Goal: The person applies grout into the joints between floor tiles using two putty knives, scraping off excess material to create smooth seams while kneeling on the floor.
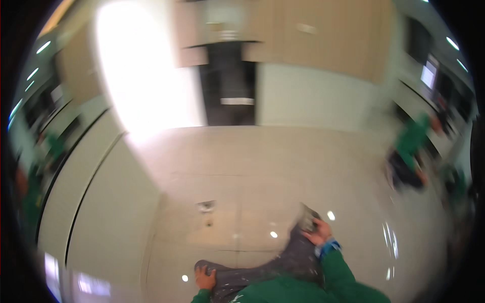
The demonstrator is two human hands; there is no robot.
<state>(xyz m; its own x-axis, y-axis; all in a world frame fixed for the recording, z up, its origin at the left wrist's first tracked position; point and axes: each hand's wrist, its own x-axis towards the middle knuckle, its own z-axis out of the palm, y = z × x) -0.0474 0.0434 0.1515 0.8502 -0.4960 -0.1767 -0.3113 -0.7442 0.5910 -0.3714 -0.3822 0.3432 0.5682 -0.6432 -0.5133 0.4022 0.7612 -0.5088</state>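
Two hands were in view at the lower edge, both in green sleeves. Right hand [318, 232] lay on a small grey, speckled object [306, 219] near the knee of a paint-spattered grey trouser leg [295, 252]; fingers spread over it, grip not resolvable through blur, so whether it was clasped or only touched could not be told. A blue band [328, 247] sat at that wrist. Left hand [204, 279] rested on the other leg [227, 275], fingers curled loosely on the cloth, nothing seen held.

Both legs lay out on a glossy pale tile floor [242, 192], which suggested the person was seated or crouched low. A small metal fitting [205, 206] sat in the floor ahead, well apart from either hand. Beyond it: a dark doorway [230, 86] in a beige wall, and a strong white glare [136, 76] to its left. Another person in green [411, 151] crouched far right, separate from the wearer.

Progress, as a judgement: the floor showed no fresh marks or laid material near the hands; work with the grey object appeared at an early or paused stage. Frame heavily blurred.
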